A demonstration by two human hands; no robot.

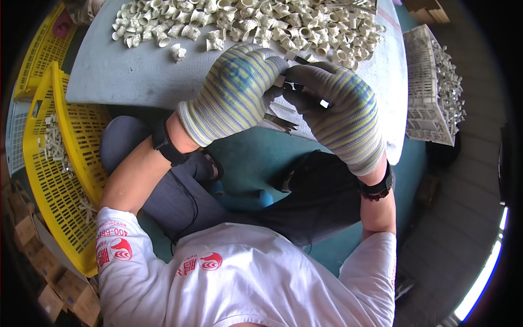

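Note:
My left hand (234, 90) wears a striped knit glove, its fingers curled and closed. My right hand (346, 106), in a matching glove with dark-coated fingers, is bent inward to meet it. Between the fingertips of both hands are small flat silvery metal pieces (279, 82), mostly hidden by the gloves. Just below the fingers, a shiny metal strip with a notched, fork-like end (280, 122) shows. Beyond my hands, a heap of small cream-coloured, ruffled tube-shaped pieces (248, 24) lies on the table. One such piece (177, 52) sits apart at the left.
The table (131, 76) has a pale cover. To the right stands a white crate (427, 87) heaped with small metallic parts. Yellow slotted baskets (76, 158) stand at the left, one with pale and shiny pieces inside. Brown cartons (71, 294) lie at lower left.

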